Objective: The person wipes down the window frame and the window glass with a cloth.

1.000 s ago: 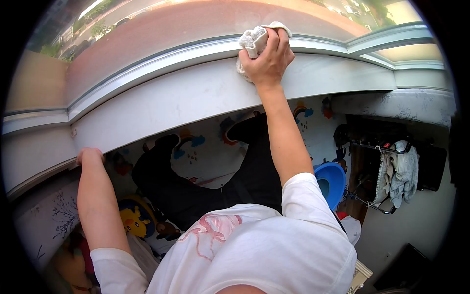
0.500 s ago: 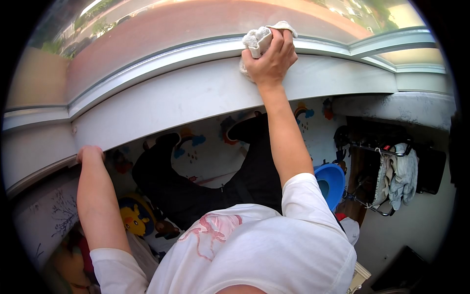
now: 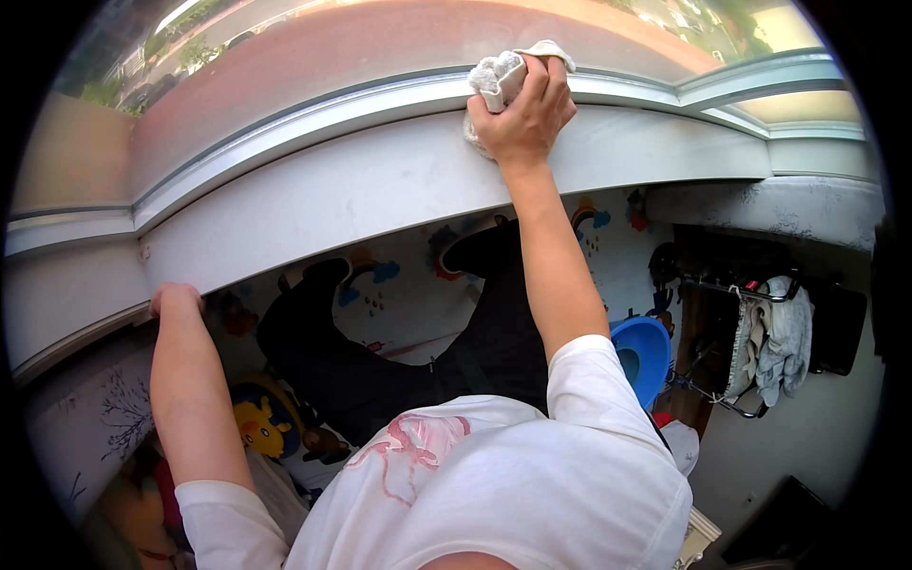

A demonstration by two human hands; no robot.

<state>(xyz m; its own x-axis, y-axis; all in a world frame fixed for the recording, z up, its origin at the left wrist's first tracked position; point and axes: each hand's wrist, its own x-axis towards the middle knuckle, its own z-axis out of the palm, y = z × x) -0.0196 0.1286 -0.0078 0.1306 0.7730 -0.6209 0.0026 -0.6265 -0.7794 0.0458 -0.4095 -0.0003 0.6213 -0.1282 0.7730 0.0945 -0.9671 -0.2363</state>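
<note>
My right hand (image 3: 528, 119) is closed round a bunched whitish cloth (image 3: 498, 80), which touches the window frame (image 3: 380, 98) and the inner edge of the white sill (image 3: 380, 176). Part of the cloth sticks out above my fingers and part hangs below my thumb. At the left, my left hand (image 3: 178, 296) rests at the front edge of the sill; its fingers are hidden beneath or behind that edge. The window glass (image 3: 380, 47) rises beyond the frame.
Below the sill is a wall with rainbow and cloud pictures. A blue basin (image 3: 646, 361) stands at the right, near a black metal rack with grey cloths (image 3: 784, 342) on it. A yellow toy-like figure (image 3: 259, 427) lies at the lower left.
My right hand and the cloth have shifted very slightly to the right since the earliest frame. My left hand stays at the sill's edge.
</note>
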